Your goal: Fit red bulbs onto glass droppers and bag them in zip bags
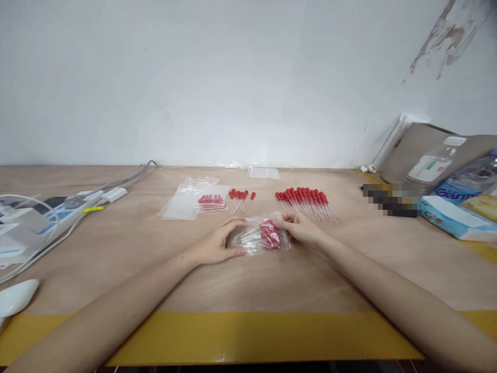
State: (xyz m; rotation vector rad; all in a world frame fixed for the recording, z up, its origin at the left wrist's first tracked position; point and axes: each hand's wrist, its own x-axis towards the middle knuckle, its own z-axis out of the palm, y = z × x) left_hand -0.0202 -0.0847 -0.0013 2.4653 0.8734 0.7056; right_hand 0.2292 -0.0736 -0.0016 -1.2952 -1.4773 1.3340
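Note:
A clear plastic bag of red-bulbed droppers [254,235] lies low over the table between my hands, its bulbs toward the right. My left hand [219,242] grips the bag's left end, thumb at the near edge and fingers at the far edge. My right hand [297,228] pinches the bag's right end. Just beyond, a few loose red-bulbed droppers [238,197] lie on the table. To their right is a larger spread of droppers [305,199]. A filled bag of droppers [212,202] rests by flat clear bags [180,204] on the left.
A power strip [64,215] with plugs and cables runs along the left, near a white rounded object [17,298]. At right stand a plastic bottle [435,160], a tissue pack [454,217] and a blurred dark object [392,199]. Yellow tape [248,336] lines the front edge.

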